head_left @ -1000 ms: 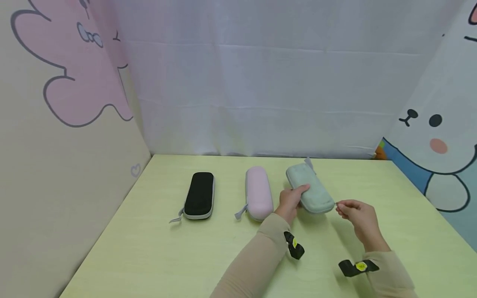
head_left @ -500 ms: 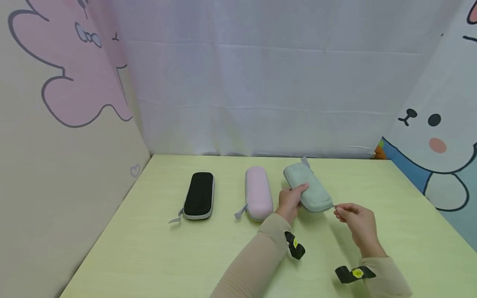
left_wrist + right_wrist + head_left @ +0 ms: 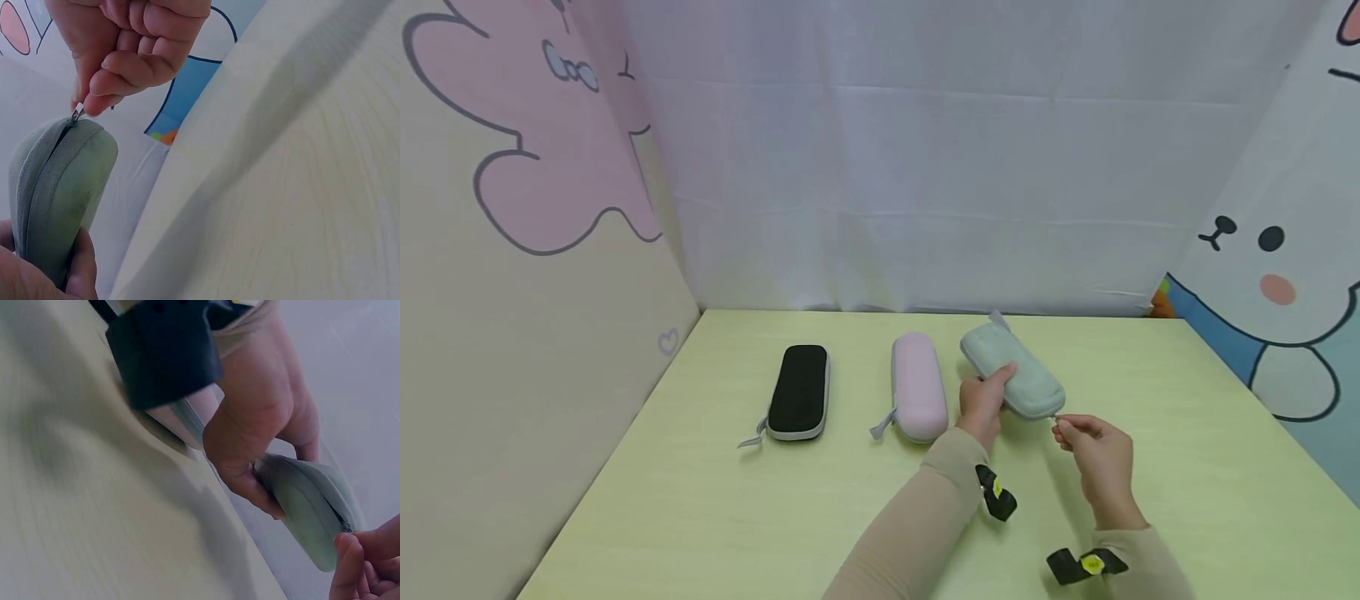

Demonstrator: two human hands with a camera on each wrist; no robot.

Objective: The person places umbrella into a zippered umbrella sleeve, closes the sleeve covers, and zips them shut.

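A light green zippered pencil case [image 3: 1026,379] is held above the table, tilted, by my left hand [image 3: 981,408], thumb on its top face. My right hand [image 3: 1097,462] pinches the zipper pull at the case's near end. In the left wrist view the metal zipper pull [image 3: 77,112] sits between thumb and finger, and a narrow dark gap shows in the zipper behind it. The right wrist view also shows this gap in the green case [image 3: 306,506]. Whatever is inside the case stays hidden. A fabric tab [image 3: 998,320] sticks out at the case's far end.
Left of the green case, a pink case [image 3: 919,387] lies on the pale yellow table [image 3: 700,517]. Farther left lies a black case [image 3: 800,390] with grey trim. Both have a grey tab at the lower left. A white curtain [image 3: 880,183] hangs behind the table.
The right hand has moved left and slightly down, with the zipper pull still pinched. The green case has shifted a little left and swung round slightly in the left hand's grip.
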